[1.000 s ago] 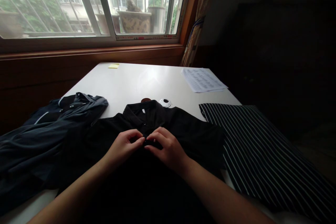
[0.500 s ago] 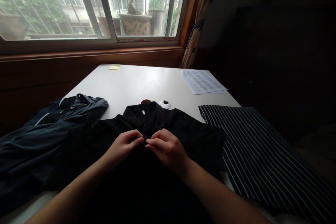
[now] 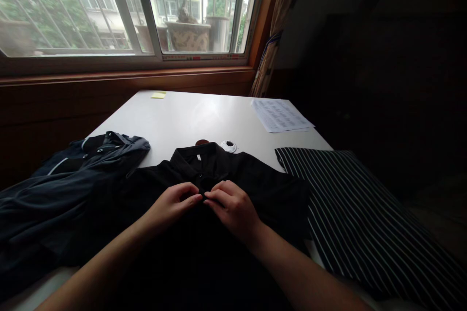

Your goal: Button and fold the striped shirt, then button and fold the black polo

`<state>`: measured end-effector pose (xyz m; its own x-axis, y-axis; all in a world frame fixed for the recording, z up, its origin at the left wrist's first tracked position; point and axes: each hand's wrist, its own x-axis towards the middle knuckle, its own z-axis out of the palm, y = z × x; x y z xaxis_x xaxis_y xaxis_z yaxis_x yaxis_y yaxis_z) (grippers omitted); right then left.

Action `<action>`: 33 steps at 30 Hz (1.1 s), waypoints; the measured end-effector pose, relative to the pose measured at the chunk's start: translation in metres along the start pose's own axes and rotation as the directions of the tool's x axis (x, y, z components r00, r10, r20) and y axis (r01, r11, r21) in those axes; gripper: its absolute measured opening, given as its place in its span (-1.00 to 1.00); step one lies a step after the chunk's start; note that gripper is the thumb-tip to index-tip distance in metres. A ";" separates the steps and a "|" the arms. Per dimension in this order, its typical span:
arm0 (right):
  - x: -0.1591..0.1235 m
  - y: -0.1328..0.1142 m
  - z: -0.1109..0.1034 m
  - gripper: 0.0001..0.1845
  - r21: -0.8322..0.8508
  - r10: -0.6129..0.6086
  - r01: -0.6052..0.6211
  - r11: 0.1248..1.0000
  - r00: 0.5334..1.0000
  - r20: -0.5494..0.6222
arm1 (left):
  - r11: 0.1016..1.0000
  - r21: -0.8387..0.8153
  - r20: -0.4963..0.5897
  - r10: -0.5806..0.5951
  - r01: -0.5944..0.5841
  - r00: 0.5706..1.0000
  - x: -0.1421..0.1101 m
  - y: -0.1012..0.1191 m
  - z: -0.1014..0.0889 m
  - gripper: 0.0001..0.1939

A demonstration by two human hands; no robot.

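Note:
A black collared shirt (image 3: 146,194) lies spread face up on the white table, its collar pointing to the far side. Below the collar, at the front opening, my left hand (image 3: 178,201) pinches the cloth between thumb and forefinger. Directly beside it my right hand (image 3: 233,206) grips the same opening, fingertips almost touching those of the left. A small button shows just above the hands. Whatever sits right between the fingertips is too dark and small to make out.
A dark blue-grey shirt (image 3: 73,189) lies bunched at the left, a black striped garment (image 3: 365,209) at the right. Beyond the collar are a white round object (image 3: 228,146) and a brown disc (image 3: 202,142). Papers (image 3: 280,115) and a yellow sticky note (image 3: 158,95) rest on the table (image 3: 182,116).
The fingertips have shifted very slightly, the left ones a little to the right, still pinching the black shirt's front opening. The garments have stayed in place.

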<state>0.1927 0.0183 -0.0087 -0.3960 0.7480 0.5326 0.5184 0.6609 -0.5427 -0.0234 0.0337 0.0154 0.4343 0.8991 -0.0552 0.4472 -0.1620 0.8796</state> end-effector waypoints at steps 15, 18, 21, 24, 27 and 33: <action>0.001 -0.008 0.001 -0.98 0.057 0.036 -0.035 0.998 0.999 -0.013 | 0.999 0.009 -0.085 -0.044 0.045 0.995 -0.001 -0.003 0.006 -0.84; 0.001 -0.008 0.001 -0.97 0.088 0.020 -0.021 0.996 1.000 0.009 | 0.999 0.008 -0.098 -0.048 0.049 0.994 -0.001 -0.002 0.007 -0.84; 0.001 -0.007 0.001 -0.99 0.100 0.049 -0.050 0.994 0.999 0.019 | 0.999 0.003 -0.106 -0.042 0.043 0.993 -0.001 -0.002 0.007 -0.83; 0.001 -0.007 0.001 -0.98 0.112 0.085 -0.088 0.990 0.996 0.033 | 1.000 -0.010 -0.095 -0.026 0.025 0.995 -0.001 -0.003 0.006 -0.82; 0.002 -0.007 0.002 -0.94 0.146 0.143 -0.148 0.978 0.989 0.046 | 1.000 -0.012 -0.079 -0.005 0.004 0.997 0.000 -0.004 0.005 -0.83; 0.003 -0.004 0.002 -0.90 0.199 0.231 -0.243 0.949 0.970 0.081 | 0.998 0.002 -0.036 0.059 -0.059 0.998 0.000 -0.005 0.002 -0.84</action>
<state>0.1874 0.0182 -0.0063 -0.3254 0.8829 0.3386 0.4373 0.4580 -0.7740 -0.0240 0.0338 0.0100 0.4318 0.9019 0.0137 0.4222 -0.2155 0.8805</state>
